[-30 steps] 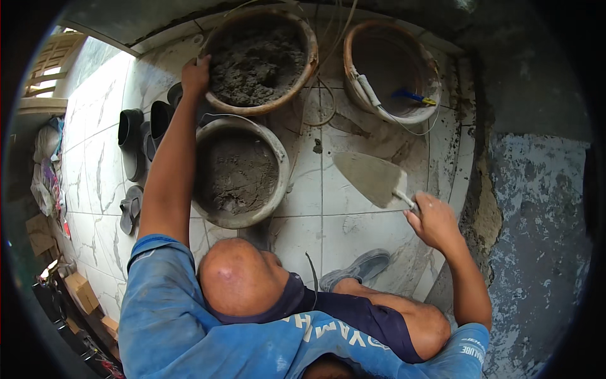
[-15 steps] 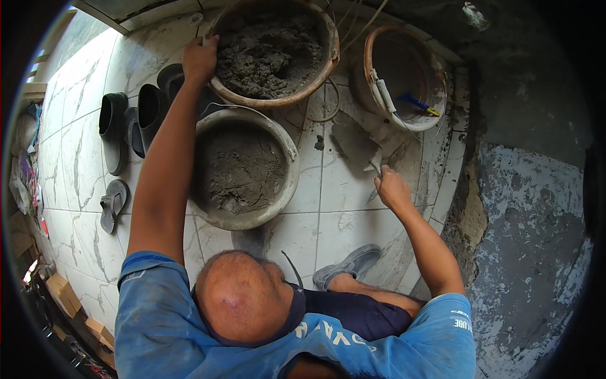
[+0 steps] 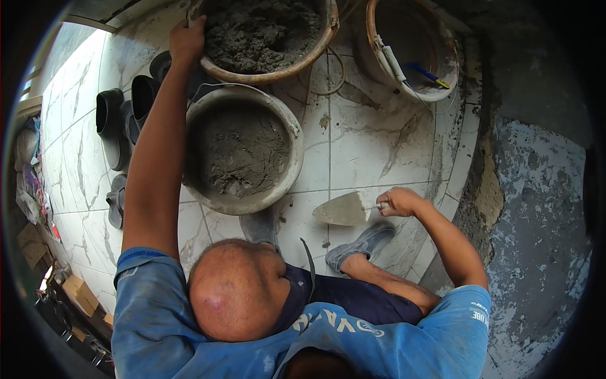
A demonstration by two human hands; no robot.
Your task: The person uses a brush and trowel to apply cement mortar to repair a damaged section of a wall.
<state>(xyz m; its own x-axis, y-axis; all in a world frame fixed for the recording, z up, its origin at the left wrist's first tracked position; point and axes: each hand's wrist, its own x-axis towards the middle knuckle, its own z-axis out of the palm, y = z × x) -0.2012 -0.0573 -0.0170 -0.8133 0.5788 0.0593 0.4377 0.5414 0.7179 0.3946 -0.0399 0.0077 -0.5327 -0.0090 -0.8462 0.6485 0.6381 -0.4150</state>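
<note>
My left hand (image 3: 187,42) is closed on the left rim of a large tan bucket (image 3: 265,78) heaped with crumbly grey mortar (image 3: 262,38). In my right hand (image 3: 403,202) is the handle of a trowel (image 3: 344,210), its blade pointing left above the tiles, with a grey coating on its face. A pale round bucket (image 3: 293,158) of flatter, cracked mortar (image 3: 243,155) stands between my left arm and the trowel, just nearer than the tan bucket. A small mortar smear (image 3: 324,120) marks the floor.
Another bucket (image 3: 372,25) at the back right holds a blue and yellow tool (image 3: 428,74). Dark shoes (image 3: 111,126) and a sandal (image 3: 116,201) lie left of my arm. Marbled tiles (image 3: 360,151) end at a broken edge (image 3: 489,202) beside rough grey concrete (image 3: 536,252). Cardboard boxes (image 3: 79,294) sit at lower left.
My right hand has drawn the trowel nearer to me, its blade now turned leftward. The dark lump on the tiles is reduced to a smear. My left hand keeps its hold on the rim.
</note>
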